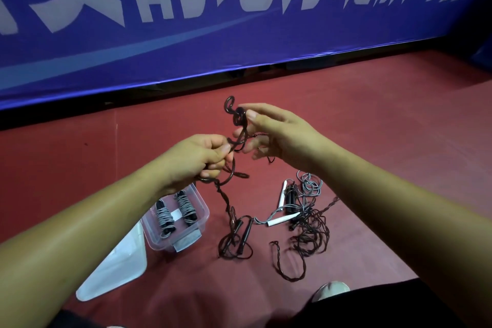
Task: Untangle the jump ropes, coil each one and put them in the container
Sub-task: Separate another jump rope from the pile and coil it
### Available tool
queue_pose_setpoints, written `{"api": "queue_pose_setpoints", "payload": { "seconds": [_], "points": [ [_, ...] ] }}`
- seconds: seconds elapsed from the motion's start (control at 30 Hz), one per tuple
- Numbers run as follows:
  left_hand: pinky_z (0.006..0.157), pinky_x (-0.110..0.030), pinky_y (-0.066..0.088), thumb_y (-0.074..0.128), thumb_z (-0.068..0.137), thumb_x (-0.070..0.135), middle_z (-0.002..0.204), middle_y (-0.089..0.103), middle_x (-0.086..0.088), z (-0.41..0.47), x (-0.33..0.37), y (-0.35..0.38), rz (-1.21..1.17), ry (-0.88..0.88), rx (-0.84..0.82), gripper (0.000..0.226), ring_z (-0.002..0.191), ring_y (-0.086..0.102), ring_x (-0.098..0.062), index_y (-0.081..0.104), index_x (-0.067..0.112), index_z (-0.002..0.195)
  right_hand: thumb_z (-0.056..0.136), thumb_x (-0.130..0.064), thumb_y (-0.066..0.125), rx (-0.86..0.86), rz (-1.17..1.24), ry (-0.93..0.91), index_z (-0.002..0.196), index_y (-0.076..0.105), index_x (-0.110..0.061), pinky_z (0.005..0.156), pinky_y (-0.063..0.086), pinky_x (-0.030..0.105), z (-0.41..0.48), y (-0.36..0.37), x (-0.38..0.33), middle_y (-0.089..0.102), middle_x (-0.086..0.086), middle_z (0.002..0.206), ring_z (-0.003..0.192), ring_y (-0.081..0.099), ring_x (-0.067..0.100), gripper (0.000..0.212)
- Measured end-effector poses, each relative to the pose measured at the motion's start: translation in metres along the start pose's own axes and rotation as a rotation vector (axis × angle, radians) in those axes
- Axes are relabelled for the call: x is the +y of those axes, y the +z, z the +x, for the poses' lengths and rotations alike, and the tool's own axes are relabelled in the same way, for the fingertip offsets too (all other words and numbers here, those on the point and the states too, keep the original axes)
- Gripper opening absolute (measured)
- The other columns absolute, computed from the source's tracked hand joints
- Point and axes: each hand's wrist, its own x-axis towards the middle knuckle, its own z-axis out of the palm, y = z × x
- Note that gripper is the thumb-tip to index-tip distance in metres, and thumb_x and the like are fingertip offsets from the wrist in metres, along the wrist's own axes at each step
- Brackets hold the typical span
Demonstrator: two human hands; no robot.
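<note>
Rope (225, 200) dark and kinked, left hand (197, 158) gripping it, right hand (279, 133) pinching its curled top

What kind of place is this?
Probably a sports hall or gym: a red sports floor, a long blue barrier banner with big white characters, and jump ropes lying on the floor.

Blue banner (239, 42) w/ white lettering behind red floor (372, 114); pale shoe (330, 290) btm right.
</note>
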Motion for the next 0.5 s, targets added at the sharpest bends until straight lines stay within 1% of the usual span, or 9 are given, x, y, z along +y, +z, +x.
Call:
{"api": "queue_pose_setpoints", "payload": {
  "seconds": [0.03,0.1,0.17,0.23,0.27,0.33,0.4,0.47,0.5],
  "points": [
    [0.04,-0.015,0.023,0.04,0.104,0.009,0.056,0.026,-0.001,-0.0005,-0.0001,0.0003,0.034,-0.008,-0.003,0.025,0.041,0.023,-0.007,0.052,0.001,0.084,0.095,-0.032,0.064,-0.019,0.04,-0.005,0.127,0.063,-0.018,0.07,0.055,0.035,-0.0005,0.0012,-0.0024,0.063,0.028,0.121,0.075,0.066,0.025,0.035],
    [0.039,-0.014,0.024,0.043,0.104,0.01,0.056,0.027,0.0,-0.0007,-0.0011,0.0009,0.072,-0.029,0.026,0.023,0.041,0.023,-0.007,0.052,0.002,0.086,0.092,-0.028,0.067,-0.042,0.035,-0.02,0.122,0.066,-0.01,0.069,0.056,0.033,-0.001,0.0027,-0.0046,0.065,0.026,0.12,0.075,0.063,0.023,0.035],
    [0.038,-0.015,0.025,0.046,0.103,0.01,0.055,0.027,0.001,-0.0001,-0.0017,0.0016,0.081,-0.045,0.105,0.019,0.039,0.023,-0.006,0.052,0.002,0.088,0.092,-0.02,0.069,-0.053,-0.072,-0.052,0.112,0.069,-0.006,0.072,0.057,0.031,-0.002,0.0047,-0.0033,0.07,0.02,0.108,0.081,0.062,0.022,0.024],
    [0.039,-0.017,0.026,0.052,0.101,0.01,0.053,0.031,-0.001,-0.0004,-0.0021,0.0014,0.077,-0.029,0.194,0.006,0.038,0.027,-0.007,0.05,0.005,0.099,0.092,-0.01,0.068,-0.03,-0.145,-0.088,0.106,0.068,0.0,0.077,0.059,0.036,-0.0029,0.0047,-0.0016,0.07,0.018,0.096,0.082,0.063,0.024,0.017],
    [0.041,-0.018,0.028,0.055,0.1,0.011,0.052,0.036,-0.001,-0.0015,-0.0018,0.001,0.083,-0.015,0.215,0.012,0.039,0.03,-0.009,0.049,0.01,0.11,0.093,-0.008,0.066,-0.005,-0.162,-0.101,0.105,0.068,0.004,0.081,0.058,0.041,-0.003,0.004,-0.0015,0.071,0.021,0.094,0.081,0.064,0.027,0.017],
    [0.046,-0.021,0.035,0.057,0.099,0.015,0.053,0.043,0.002,-0.0024,-0.0013,-0.0026,0.199,0.044,0.185,0.036,0.045,0.037,-0.012,0.05,0.034,0.128,0.097,-0.009,0.062,0.038,-0.163,-0.117,0.109,0.067,0.007,0.088,0.056,0.045,-0.0034,0.0029,-0.0029,0.069,0.031,0.102,0.083,0.067,0.031,0.02],
    [0.055,-0.022,0.039,0.059,0.098,0.022,0.055,0.05,0.009,-0.0038,0.0028,-0.0042,0.42,0.116,0.2,0.031,0.051,0.045,-0.009,0.06,0.046,0.117,0.098,-0.009,0.061,0.073,-0.157,-0.13,0.111,0.067,0.006,0.09,0.059,0.04,-0.0047,0.0039,-0.0047,0.068,0.033,0.105,0.089,0.071,0.033,0.021],
    [0.067,-0.021,0.045,0.06,0.095,0.037,0.068,0.065,0.013,-0.0043,0.0061,-0.004,0.585,0.156,0.254,0.011,0.063,0.057,0.0,0.07,0.038,0.097,0.096,-0.008,0.063,0.13,-0.156,-0.134,0.106,0.067,0.005,0.085,0.061,0.04,-0.0051,0.005,-0.0055,0.072,0.028,0.097,0.086,0.073,0.034,0.017],
    [0.073,-0.019,0.045,0.059,0.093,0.044,0.08,0.067,0.007,-0.0045,0.006,-0.0026,0.645,0.17,0.271,0.019,0.073,0.059,0.002,0.073,0.032,0.09,0.093,-0.007,0.067,0.155,-0.153,-0.132,0.102,0.065,0.004,0.08,0.062,0.04,-0.0048,0.0052,-0.0058,0.073,0.026,0.091,0.08,0.074,0.033,0.014]
  ]
}}
